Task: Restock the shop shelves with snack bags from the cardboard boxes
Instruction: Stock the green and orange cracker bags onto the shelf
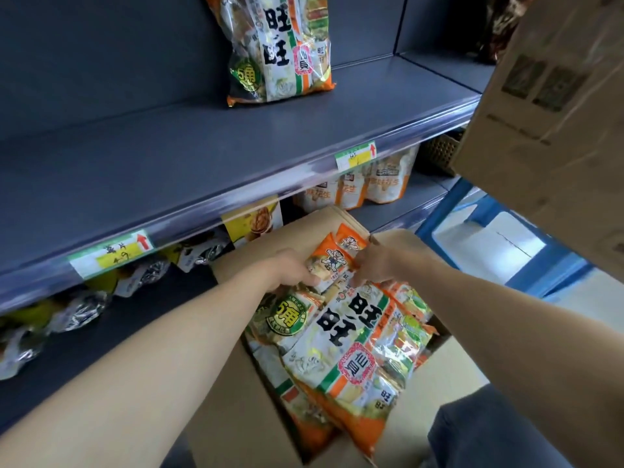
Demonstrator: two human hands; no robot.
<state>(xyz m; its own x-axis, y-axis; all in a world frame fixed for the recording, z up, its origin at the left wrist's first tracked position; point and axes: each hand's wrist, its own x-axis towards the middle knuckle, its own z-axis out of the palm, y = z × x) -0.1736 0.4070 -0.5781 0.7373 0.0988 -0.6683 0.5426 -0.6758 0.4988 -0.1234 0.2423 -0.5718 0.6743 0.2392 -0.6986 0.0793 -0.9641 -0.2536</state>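
Left hand (pixel 291 269) and right hand (pixel 377 262), close together, pinch the far end of a snack bag (pixel 341 336) lying in the cardboard box (pixel 229 400), its length running from the person toward the shelf (pixel 169 157) above.

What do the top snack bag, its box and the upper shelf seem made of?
Snack bag: glossy plastic film, showing glare and clear windows. Box: matte brown cardboard with folded flaps. Upper shelf: probably painted metal, with a smooth, dull blue-grey surface.
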